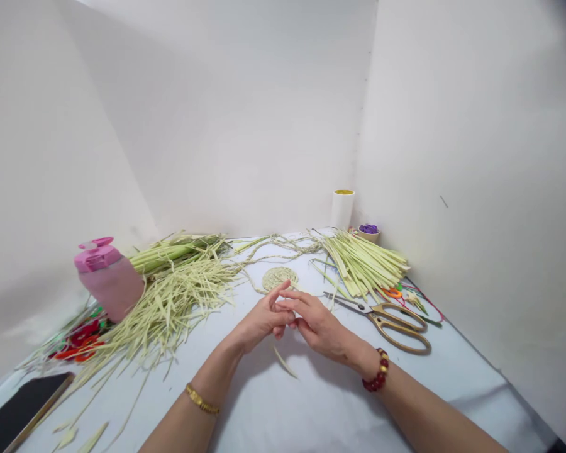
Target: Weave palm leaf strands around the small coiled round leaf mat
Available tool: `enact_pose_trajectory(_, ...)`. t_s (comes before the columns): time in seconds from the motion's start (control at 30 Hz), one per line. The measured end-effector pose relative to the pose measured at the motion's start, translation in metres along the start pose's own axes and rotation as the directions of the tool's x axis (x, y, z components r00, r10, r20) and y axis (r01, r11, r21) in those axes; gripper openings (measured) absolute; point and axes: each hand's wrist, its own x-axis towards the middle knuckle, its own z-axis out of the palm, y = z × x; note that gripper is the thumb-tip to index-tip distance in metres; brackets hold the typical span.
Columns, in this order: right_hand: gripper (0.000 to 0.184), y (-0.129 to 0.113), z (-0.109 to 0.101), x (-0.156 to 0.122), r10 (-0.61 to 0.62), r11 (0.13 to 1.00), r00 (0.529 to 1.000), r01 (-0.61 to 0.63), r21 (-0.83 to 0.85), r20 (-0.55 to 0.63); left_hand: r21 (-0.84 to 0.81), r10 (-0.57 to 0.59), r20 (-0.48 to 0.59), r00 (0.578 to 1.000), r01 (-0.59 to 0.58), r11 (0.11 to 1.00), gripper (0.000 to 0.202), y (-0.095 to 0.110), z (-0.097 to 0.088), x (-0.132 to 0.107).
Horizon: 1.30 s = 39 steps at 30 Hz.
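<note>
My left hand (263, 321) and my right hand (318, 324) meet above the middle of the table, their fingers crossing and touching. The fingers are partly stretched and apart, and I see nothing held between them. Just beyond the fingertips lies a flat round coil of braided straw (279, 277), partly covered by the hands. A long thin straw braid (283, 244) trails loosely behind it. On the white cloth below my hands is a small loose strip of straw (284, 363). Large scissors with gold handles (389, 322) lie beside my right hand, blades pointing left.
Left are a heap of shredded straw (170, 302), a pink bottle (110, 283), red-orange items (82, 340) and a dark phone-like slab (21, 409). Right are a straw bundle (365, 263), a white cylinder (343, 209) and a small cup of purple pieces (368, 233). Walls enclose the table.
</note>
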Motion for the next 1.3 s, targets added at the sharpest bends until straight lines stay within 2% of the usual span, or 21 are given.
enact_pose_trajectory(0.17, 0.025, 0.003, 0.000, 0.000, 0.110, 0.992, 0.992, -0.115, 0.061, 0.065, -0.003, -0.056, 0.072, 0.996, 0.056, 0.998, 0.095, 0.001, -0.006, -0.001)
enact_pose_trajectory(0.3, 0.018, 0.008, 0.002, 0.000, 0.241, 0.968, 0.970, -0.242, 0.066, 0.029, -0.030, -0.046, 0.086, 0.995, 0.049, 0.998, 0.089, -0.001, -0.010, 0.001)
enact_pose_trajectory(0.43, 0.016, 0.007, -0.001, 0.002, 0.330, 0.940, 0.944, -0.328, 0.094, -0.005, -0.044, 0.049, -0.023, 0.999, -0.050, 0.998, 0.063, -0.004, -0.012, 0.006)
enact_pose_trajectory(0.53, 0.014, 0.005, -0.005, 0.004, 0.371, 0.922, 0.927, -0.359, 0.148, -0.063, 0.024, 0.189, -0.177, 0.966, -0.188, 0.982, 0.045, -0.006, -0.008, 0.009)
enact_pose_trajectory(0.57, 0.014, 0.005, -0.005, 0.004, 0.387, 0.915, 0.918, -0.369, 0.165, -0.088, 0.094, 0.260, -0.243, 0.935, -0.244, 0.965, 0.040, -0.006, -0.005, 0.009)
enact_pose_trajectory(0.6, 0.014, 0.005, -0.005, 0.005, 0.408, 0.906, 0.905, -0.385, 0.177, -0.119, 0.194, 0.353, -0.317, 0.880, -0.304, 0.933, 0.036, -0.006, -0.001, 0.008)
enact_pose_trajectory(0.67, 0.014, 0.005, -0.004, 0.005, 0.449, 0.891, 0.870, -0.417, 0.180, -0.205, 0.454, 0.575, -0.412, 0.707, -0.388, 0.802, 0.025, -0.007, 0.006, 0.006)
enact_pose_trajectory(0.7, 0.015, 0.006, -0.003, 0.004, 0.463, 0.886, 0.849, -0.430, 0.175, -0.255, 0.573, 0.668, -0.404, 0.626, -0.396, 0.718, 0.019, -0.008, 0.010, 0.004)
enact_pose_trajectory(0.73, 0.016, 0.006, -0.001, 0.004, 0.469, 0.883, 0.831, -0.438, 0.167, -0.299, 0.656, 0.726, -0.362, 0.585, -0.393, 0.644, 0.015, -0.010, 0.014, 0.002)
enact_pose_trajectory(0.77, 0.017, 0.006, 0.001, 0.003, 0.464, 0.886, 0.821, -0.437, 0.157, -0.331, 0.703, 0.749, -0.303, 0.589, -0.392, 0.593, 0.014, -0.012, 0.018, 0.001)
enact_pose_trajectory(0.83, 0.017, 0.006, 0.004, 0.002, 0.435, 0.899, 0.827, -0.417, 0.130, -0.356, 0.712, 0.724, -0.228, 0.651, -0.396, 0.580, 0.017, -0.016, 0.023, -0.001)
enact_pose_trajectory(0.87, 0.017, 0.006, 0.005, 0.001, 0.420, 0.906, 0.835, -0.406, 0.115, -0.356, 0.689, 0.698, -0.230, 0.679, -0.393, 0.609, 0.018, -0.017, 0.025, -0.001)
enact_pose_trajectory(0.93, 0.017, 0.006, 0.008, 0.000, 0.393, 0.917, 0.846, -0.392, 0.078, -0.360, 0.607, 0.638, -0.302, 0.708, -0.373, 0.701, 0.018, -0.020, 0.028, -0.001)
enact_pose_trajectory(1.0, 0.017, 0.005, 0.010, -0.002, 0.374, 0.922, 0.851, -0.386, 0.045, -0.368, 0.512, 0.577, -0.375, 0.725, -0.358, 0.781, 0.017, -0.020, 0.029, 0.001)
enact_pose_trajectory(1.07, 0.016, 0.005, 0.011, -0.003, 0.355, 0.929, 0.862, -0.370, 0.030, -0.361, 0.430, 0.541, -0.394, 0.743, -0.371, 0.823, 0.016, -0.021, 0.030, 0.002)
enact_pose_trajectory(1.17, 0.017, 0.005, 0.013, -0.003, 0.348, 0.934, 0.876, -0.354, 0.045, -0.335, 0.312, 0.512, -0.394, 0.763, -0.413, 0.856, 0.014, -0.022, 0.031, 0.005)
enact_pose_trajectory(1.3, 0.017, 0.006, 0.015, -0.004, 0.344, 0.938, 0.883, -0.340, 0.068, -0.319, 0.195, 0.468, -0.462, 0.753, -0.429, 0.882, 0.014, -0.026, 0.033, 0.008)
